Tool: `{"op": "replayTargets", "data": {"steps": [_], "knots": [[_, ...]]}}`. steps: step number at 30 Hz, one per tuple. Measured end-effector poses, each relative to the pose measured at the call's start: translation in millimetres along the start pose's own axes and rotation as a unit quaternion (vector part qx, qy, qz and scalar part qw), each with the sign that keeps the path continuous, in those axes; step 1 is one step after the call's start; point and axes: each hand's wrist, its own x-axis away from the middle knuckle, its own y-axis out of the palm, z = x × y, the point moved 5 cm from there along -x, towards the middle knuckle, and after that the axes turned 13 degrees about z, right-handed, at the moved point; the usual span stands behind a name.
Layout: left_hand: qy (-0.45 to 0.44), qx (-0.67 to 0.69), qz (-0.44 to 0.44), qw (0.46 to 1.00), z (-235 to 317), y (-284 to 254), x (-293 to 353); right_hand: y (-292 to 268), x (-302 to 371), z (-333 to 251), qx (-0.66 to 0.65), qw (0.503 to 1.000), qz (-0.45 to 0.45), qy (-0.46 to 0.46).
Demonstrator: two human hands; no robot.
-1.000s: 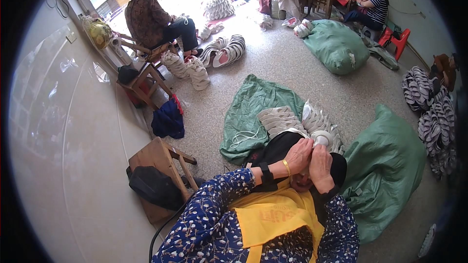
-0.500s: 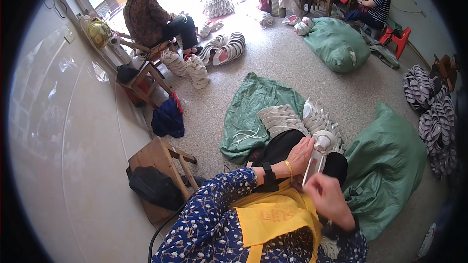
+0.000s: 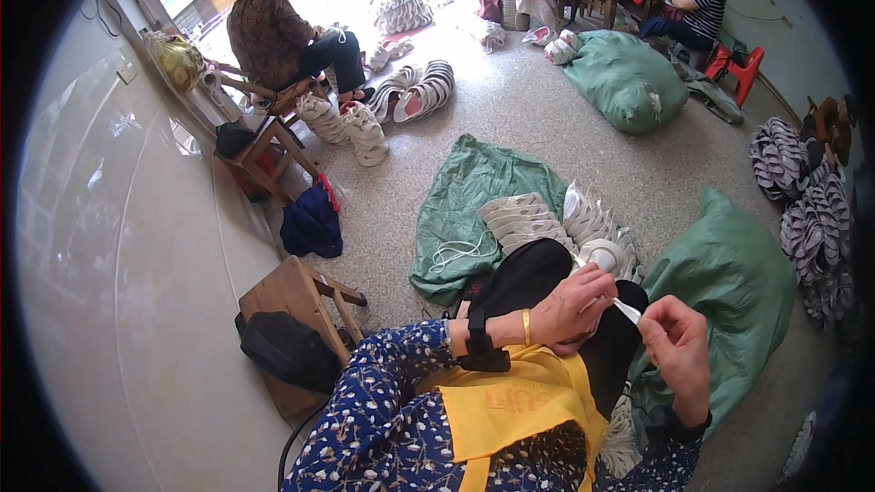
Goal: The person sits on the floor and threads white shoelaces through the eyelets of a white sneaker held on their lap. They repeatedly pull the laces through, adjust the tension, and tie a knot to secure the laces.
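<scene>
Over my black-trousered knees, my left hand (image 3: 572, 306) is closed on a white shoe piece. The rounded white end of the shoe piece (image 3: 603, 255) sticks out beyond its fingers, and the rest is hidden under the hand. My right hand (image 3: 676, 346) pinches a white lace (image 3: 627, 311) between thumb and fingertips. That lace runs taut from the left hand across to the right. A hank of loose white laces (image 3: 622, 437) hangs by my right thigh, next to the yellow apron (image 3: 510, 415).
Ahead lie stacked white shoe pieces (image 3: 524, 219) on a green sack (image 3: 465, 210). A full green sack (image 3: 729, 282) stands at my right. To the left is a wooden stool (image 3: 283, 296) with a black bag (image 3: 290, 351). Several people sit working farther off, one in a patterned jacket (image 3: 264, 36).
My right hand has moved right and slightly up, drawing the lace out. My left hand has turned over the shoe piece and now covers more of it.
</scene>
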Motion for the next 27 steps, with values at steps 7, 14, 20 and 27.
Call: {"op": "replayTargets", "data": {"steps": [7, 14, 20, 27], "knots": [[-0.085, 0.081, -0.034, 0.992, 17.6, -2.5, -15.0, -6.2, -9.9, 4.3, -0.04, 0.999, -0.003, -0.006], [-0.254, 0.203, 0.03, 0.945, -14.7, 6.5, -10.3, -3.5, -42.9, 19.2, -0.128, 0.983, 0.111, -0.075], [-0.284, 0.306, 0.031, 0.908, -8.9, 10.2, -25.4, -3.2, -66.4, 22.9, -0.126, 0.98, 0.146, -0.057], [-0.32, 0.345, 0.005, 0.883, -6.1, 17.2, -29.0, 4.5, -82.6, 25.4, -0.14, 0.977, 0.141, -0.077]]}}
